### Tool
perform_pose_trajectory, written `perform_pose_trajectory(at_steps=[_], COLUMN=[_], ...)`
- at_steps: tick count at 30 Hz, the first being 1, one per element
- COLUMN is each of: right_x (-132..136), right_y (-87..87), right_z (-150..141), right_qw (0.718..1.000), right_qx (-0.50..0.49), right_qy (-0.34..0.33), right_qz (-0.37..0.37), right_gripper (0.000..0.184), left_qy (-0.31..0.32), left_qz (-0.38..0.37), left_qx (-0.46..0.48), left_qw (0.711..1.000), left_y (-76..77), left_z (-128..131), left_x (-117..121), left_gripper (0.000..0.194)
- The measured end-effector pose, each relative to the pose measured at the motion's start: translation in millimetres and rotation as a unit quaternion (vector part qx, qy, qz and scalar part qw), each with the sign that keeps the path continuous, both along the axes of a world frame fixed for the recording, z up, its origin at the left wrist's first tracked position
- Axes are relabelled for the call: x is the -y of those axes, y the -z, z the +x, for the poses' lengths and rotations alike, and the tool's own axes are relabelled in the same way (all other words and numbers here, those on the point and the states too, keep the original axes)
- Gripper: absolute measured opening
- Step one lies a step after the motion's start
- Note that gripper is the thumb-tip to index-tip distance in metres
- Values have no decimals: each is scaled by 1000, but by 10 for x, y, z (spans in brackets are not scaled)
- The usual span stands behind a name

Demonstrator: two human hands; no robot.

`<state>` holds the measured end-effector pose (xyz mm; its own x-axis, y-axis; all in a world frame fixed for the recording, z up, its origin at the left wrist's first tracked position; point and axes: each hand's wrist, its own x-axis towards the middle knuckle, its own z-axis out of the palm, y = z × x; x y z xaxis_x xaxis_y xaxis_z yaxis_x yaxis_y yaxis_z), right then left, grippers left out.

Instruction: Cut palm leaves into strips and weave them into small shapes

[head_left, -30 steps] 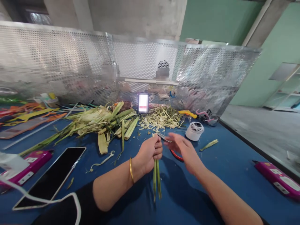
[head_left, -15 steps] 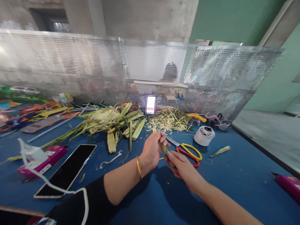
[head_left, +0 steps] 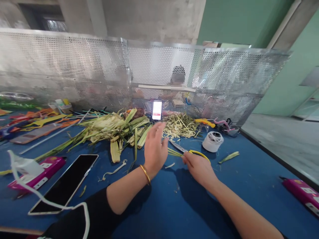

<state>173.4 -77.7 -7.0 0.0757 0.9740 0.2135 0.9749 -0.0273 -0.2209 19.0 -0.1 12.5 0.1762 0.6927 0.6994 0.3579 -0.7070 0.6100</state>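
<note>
My left hand (head_left: 156,149), with a gold bangle at its wrist, is raised over the blue table with its fingers stretched out and no visible grip. Thin green leaf strips (head_left: 175,152) run from beside its palm to my right hand (head_left: 200,169), whose fingers pinch their other end. Whether the strips touch the left palm cannot be made out. Just behind the strips lie scissors (head_left: 178,146); their blades point left, and the right hand partly covers the handles. A small pale scrap (head_left: 169,165) lies below the strips.
Behind the hands are a pile of leaves and husks (head_left: 104,129) and a heap of shredded pieces (head_left: 179,126). A spool of white string (head_left: 213,142) stands right. A dark-screened phone (head_left: 67,182) and magenta boxes (head_left: 47,171) flank the work. A perforated metal screen (head_left: 82,69) closes the back.
The strips hung from my left fist, then spanned both hands. My left hand has opened and risen, while the right now holds the strips. The scissors, first partly hidden by the right hand, lie on the table.
</note>
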Motion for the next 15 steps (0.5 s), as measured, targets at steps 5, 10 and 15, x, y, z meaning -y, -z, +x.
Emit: perform_pose_trajectory(at_steps=[5,10,15], right_x=[-10,-33,-51], right_y=[25,-29,-133], right_z=[-25,137,382], right_qw=[998,987,898], right_qx=[-31,-144,-412], right_qy=[-45,-62,44], right_qz=[-15,23,145], right_gripper=[28,34,33], left_qy=[204,215,204], left_qz=[59,-18,-140], left_qx=[-304,-279,-172], left_qw=[929,936,954], left_y=[123,142,19], left_z=[6,19,9], left_x=[19,-11,-12], left_gripper=[18,19,29])
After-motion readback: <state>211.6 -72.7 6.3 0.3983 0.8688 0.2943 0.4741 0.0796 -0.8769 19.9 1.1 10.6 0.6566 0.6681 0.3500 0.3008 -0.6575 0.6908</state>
